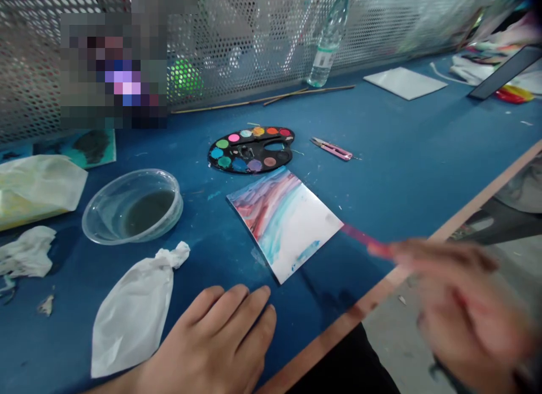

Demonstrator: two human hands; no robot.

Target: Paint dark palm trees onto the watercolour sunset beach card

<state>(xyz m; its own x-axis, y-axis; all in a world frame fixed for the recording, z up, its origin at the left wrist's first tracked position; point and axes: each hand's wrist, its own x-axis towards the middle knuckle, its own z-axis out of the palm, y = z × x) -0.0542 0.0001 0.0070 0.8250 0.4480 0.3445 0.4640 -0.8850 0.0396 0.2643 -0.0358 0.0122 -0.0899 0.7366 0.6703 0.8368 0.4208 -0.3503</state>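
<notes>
A small painted card (285,220) with red and teal streaks lies on the blue table (402,157). My left hand (215,343) rests flat on the table just below the card, fingers stretched out, holding nothing. My right hand (461,309) is smeared by motion at the lower right, off the table's edge, and grips a red-handled brush (364,239) whose tip points at the card's right corner. A black watercolour palette (251,149) with round colour pans sits just above the card.
A clear plastic bowl (133,206) of murky water stands left of the card. Crumpled tissues (133,309) lie at the left. Pink snips (332,149), thin sticks (262,100), a water bottle (328,41) and white paper (404,82) lie farther back, before a perforated metal screen (254,33).
</notes>
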